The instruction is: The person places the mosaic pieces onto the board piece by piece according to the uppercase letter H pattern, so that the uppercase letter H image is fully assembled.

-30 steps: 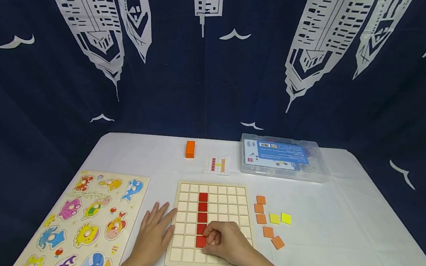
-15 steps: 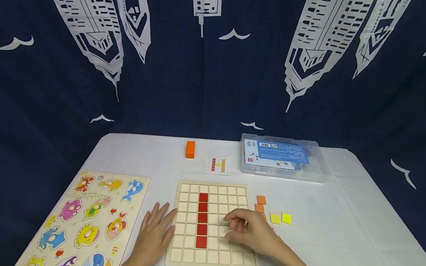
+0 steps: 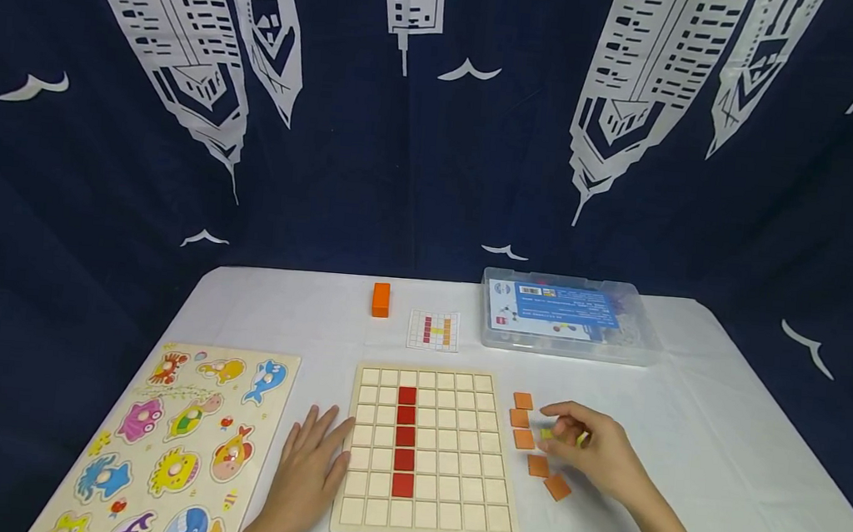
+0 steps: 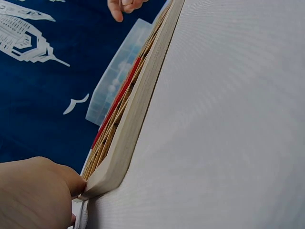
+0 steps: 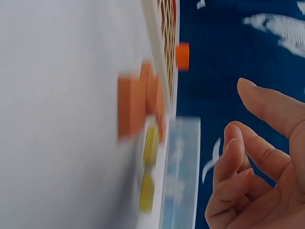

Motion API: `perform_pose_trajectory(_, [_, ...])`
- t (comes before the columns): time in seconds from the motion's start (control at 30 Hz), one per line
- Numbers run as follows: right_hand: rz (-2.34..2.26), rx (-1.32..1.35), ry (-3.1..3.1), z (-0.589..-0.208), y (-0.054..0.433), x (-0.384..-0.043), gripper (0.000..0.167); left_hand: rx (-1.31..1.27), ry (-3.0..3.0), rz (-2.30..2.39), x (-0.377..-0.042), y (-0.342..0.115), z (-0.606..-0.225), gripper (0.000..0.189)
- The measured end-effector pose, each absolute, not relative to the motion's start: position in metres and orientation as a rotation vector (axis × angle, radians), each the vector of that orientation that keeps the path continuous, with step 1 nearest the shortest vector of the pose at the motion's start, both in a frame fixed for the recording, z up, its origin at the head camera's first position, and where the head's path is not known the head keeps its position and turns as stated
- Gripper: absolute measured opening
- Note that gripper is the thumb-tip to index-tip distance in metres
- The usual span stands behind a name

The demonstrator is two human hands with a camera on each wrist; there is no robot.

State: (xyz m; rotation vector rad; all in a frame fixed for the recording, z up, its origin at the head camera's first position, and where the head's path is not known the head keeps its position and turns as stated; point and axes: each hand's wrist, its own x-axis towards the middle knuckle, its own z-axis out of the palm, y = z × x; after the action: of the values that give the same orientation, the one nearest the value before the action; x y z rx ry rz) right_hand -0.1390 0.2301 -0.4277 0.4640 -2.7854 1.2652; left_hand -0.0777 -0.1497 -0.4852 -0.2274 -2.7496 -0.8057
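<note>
My left hand [image 3: 307,474] lies with straight fingers at the left edge of a wooden grid board [image 3: 451,490]; in the left wrist view a finger touches the board's corner. A column of several red square tiles [image 3: 405,436] fills cells of the board. To the right, my right hand [image 3: 600,453] hovers over two yellow tiles [image 3: 546,434], partly covering them. Its thumb and index finger stand apart, with nothing between them in the right wrist view. Several orange tiles [image 3: 523,439] lie between this hand and the board, and appear blurred in the right wrist view.
A wooden animal peg puzzle [image 3: 207,424] lies at the left. Behind the board are an orange block [image 3: 381,300], a small pattern card [image 3: 433,331] and a clear plastic case [image 3: 569,317]. A dark blue printed cloth [image 3: 404,172] hangs behind the table.
My right hand has left the red column and moved right across the board to the yellow tiles, its thumb and index finger spreading. The left hand stays in place.
</note>
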Motion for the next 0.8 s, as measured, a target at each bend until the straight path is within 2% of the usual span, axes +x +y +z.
perform_pose_trajectory(0.3, [1.127, 0.211, -2.814, -0.434, 0.266, -0.147, 0.039, -0.228, -2.749, -0.801, -0.077, -0.149, -0.486, 0.041])
perform_pose_trajectory(0.8, [1.214, 0.114, -2.881, -0.452, 0.280, -0.153, 0.040, -0.221, -2.757, -0.807, -0.078, -0.150, -0.485, 0.041])
